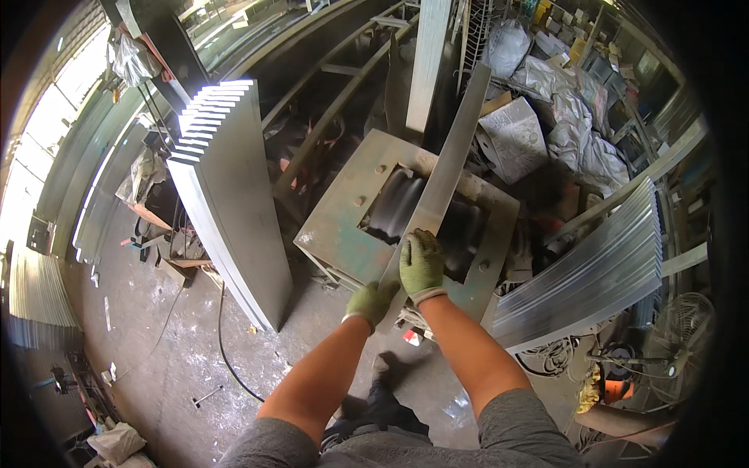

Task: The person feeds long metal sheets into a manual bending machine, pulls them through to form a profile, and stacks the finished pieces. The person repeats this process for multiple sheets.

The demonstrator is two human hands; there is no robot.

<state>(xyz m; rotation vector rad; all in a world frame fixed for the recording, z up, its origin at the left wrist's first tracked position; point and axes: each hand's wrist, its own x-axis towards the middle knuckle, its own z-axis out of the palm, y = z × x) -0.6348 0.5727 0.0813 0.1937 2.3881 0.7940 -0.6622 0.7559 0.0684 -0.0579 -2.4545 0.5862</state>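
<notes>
A long flat metal bar [450,168] slants away from me across a worn greenish machine table [334,212]. Under the bar, a rectangular opening in the table top shows dark, ridged rollers or wheels [398,204]. My right hand [422,265], in a green work glove, is closed on the bar near the table's front edge, fingertips over its upper face. Nearer to me, my left hand [371,302], gloved alike, is closed around the bar's near end. The undersides of both grips are hidden.
Left of the machine stands a tall stack of flat metal bars [234,168]. More long bars [585,285] lie stacked at the right, near a fan [677,347]. A metal post [428,66] rises behind the table. A dark cable [226,343] runs over the floor [175,363].
</notes>
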